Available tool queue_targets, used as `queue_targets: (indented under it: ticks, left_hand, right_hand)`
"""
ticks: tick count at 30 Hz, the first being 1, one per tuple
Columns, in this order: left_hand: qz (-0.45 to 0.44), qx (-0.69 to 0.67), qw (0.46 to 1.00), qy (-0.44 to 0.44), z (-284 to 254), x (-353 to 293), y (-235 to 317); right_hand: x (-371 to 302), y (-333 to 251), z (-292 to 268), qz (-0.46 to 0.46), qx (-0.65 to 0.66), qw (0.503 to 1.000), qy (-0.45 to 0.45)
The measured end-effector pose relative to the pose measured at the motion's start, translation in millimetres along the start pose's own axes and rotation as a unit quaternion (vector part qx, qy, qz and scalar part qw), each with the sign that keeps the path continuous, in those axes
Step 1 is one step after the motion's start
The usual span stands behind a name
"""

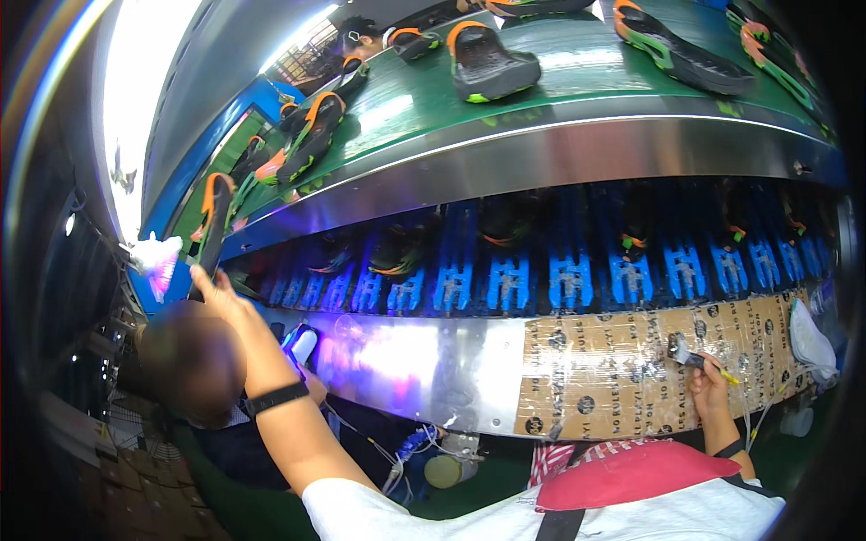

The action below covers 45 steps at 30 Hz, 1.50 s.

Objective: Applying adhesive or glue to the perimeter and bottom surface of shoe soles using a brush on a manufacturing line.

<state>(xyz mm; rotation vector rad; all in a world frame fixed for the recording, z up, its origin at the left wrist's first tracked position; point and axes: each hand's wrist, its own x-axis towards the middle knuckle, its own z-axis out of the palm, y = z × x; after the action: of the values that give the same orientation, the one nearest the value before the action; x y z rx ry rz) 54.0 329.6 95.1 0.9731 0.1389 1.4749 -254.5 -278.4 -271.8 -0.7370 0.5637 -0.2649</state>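
My left hand (pixel 231 305) is stretched far out to the left, its thumb and fingers closed on the lower end of a dark shoe sole (pixel 216 212) with an orange rim. That sole stands tilted up at the left end of the green conveyor belt (pixel 406 99). Over the cardboard-covered ledge at the right, my right hand (pixel 710 389) grips a brush (pixel 693 358) with a thin yellow handle. The brush's pale bristles point up and left, over the cardboard (pixel 622 379).
Several black, orange and green soles (pixel 492 68) ride on the upper belt. Below it, blue racks (pixel 510 284) hold more soles in shadow. Close to my left arm is another person's head (pixel 189 361), with a purple-lit object (pixel 302 344) nearby. A white bag (pixel 812 338) lies far right.
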Motion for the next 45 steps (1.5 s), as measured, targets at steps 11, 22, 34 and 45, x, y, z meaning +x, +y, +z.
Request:
queue_targets:
  ticks: [11, 22, 34, 45]
  left_hand:
    - [-0.038, 0.187, 0.976, -0.105, 45.9, 103.7, -153.1]
    - [-0.050, 0.470, 0.869, -0.145, 84.1, 142.4, -206.7]
    - [0.354, 0.530, 0.763, -0.103, 86.2, 82.7, -156.5]
    - [-0.134, 0.393, 0.780, -0.468, 118.6, 29.6, -122.5]
  right_hand:
    - [4.5, 8.4, -9.8, -0.051, -0.026, 0.997, 0.050]
    - [-8.0, 14.3, -12.2, -0.085, -0.048, 0.990, 0.098]
    - [8.0, 9.9, 15.5, -0.046, -0.048, 0.991, 0.114]
    - [-6.4, 0.3, 17.4, -0.051, 0.004, 0.996, 0.069]
